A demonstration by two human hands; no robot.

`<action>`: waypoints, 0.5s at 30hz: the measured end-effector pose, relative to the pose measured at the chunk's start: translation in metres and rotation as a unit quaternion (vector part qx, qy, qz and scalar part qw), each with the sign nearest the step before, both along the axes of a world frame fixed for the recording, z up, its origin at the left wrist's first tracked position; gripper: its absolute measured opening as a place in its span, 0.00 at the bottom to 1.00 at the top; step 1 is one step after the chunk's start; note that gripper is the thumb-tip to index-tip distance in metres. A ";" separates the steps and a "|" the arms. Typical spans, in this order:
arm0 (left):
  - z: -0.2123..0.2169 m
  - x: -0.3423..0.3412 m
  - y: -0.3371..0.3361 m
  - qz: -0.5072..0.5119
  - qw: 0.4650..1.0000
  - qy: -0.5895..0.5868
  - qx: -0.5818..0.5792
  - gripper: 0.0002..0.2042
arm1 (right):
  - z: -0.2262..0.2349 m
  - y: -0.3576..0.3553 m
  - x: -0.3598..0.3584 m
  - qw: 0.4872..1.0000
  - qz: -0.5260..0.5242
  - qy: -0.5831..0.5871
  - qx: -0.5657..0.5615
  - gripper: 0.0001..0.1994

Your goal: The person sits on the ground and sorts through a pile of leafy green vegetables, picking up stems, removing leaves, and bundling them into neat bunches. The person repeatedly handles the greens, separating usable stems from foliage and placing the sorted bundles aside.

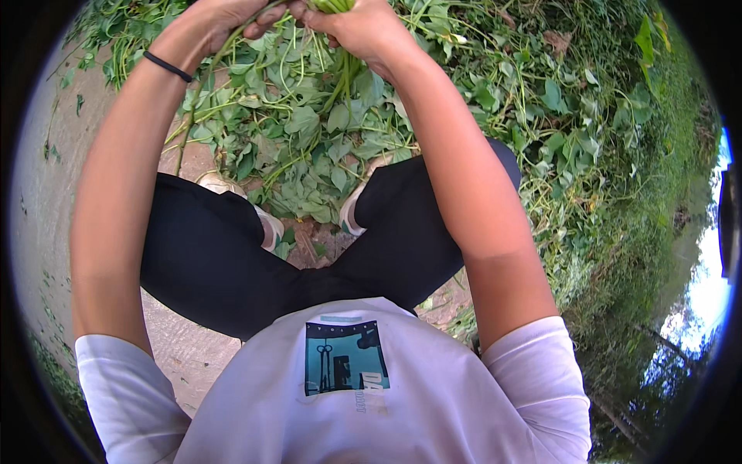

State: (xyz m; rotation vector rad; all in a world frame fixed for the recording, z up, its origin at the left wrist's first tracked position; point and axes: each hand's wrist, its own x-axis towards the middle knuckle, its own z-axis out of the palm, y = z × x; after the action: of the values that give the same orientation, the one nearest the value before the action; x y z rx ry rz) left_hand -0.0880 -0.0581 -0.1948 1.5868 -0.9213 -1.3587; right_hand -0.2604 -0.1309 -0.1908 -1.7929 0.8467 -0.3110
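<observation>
Both my hands are at the top edge of the head view, close together and partly cut off. My right hand (362, 29) is closed around a bunch of green leafy stems (345, 73), which stick out above the fist and hang below it. My left hand (232, 17) has its fingers curled in beside the right one, pinching a long thin vine stem (202, 85) that trails down toward my left knee. A dark band (167, 66) circles my left wrist. Under both hands lies a heap of cut leafy vines (305, 147).
My legs in dark trousers (224, 247) are bent and spread, with light shoes (354, 210) at the heap's near edge. Pale concrete ground (54, 201) stretches along the left. More vines (541, 108) and grass (618, 247) cover the right side.
</observation>
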 end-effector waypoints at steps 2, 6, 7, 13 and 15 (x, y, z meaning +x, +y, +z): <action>-0.023 0.003 -0.011 -0.039 0.996 -0.076 0.003 0.17 | 0.008 0.001 -0.006 0.998 -0.006 0.039 0.042 0.13; -0.055 0.039 0.002 -0.061 0.796 -0.602 -0.023 0.14 | 0.026 0.010 -0.002 0.982 0.020 0.180 0.057 0.17; -0.028 0.008 0.008 -0.072 0.801 -0.588 -0.087 0.13 | 0.025 -0.004 -0.018 0.986 0.054 0.156 0.027 0.12; 0.023 -0.023 0.033 -0.249 0.740 -0.526 -0.337 0.04 | 0.068 -0.061 -0.066 0.991 -0.078 0.089 -0.068 0.10; 0.032 -0.024 0.038 -0.256 0.715 -0.546 -0.353 0.03 | 0.064 -0.053 -0.061 0.992 0.008 0.092 -0.083 0.08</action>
State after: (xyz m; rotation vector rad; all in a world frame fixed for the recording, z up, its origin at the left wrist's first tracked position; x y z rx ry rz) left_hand -0.1123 -0.0204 -0.1623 1.4294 -2.3781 -0.0536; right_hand -0.3214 -0.1844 -0.1266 -2.0058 0.9580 -0.2112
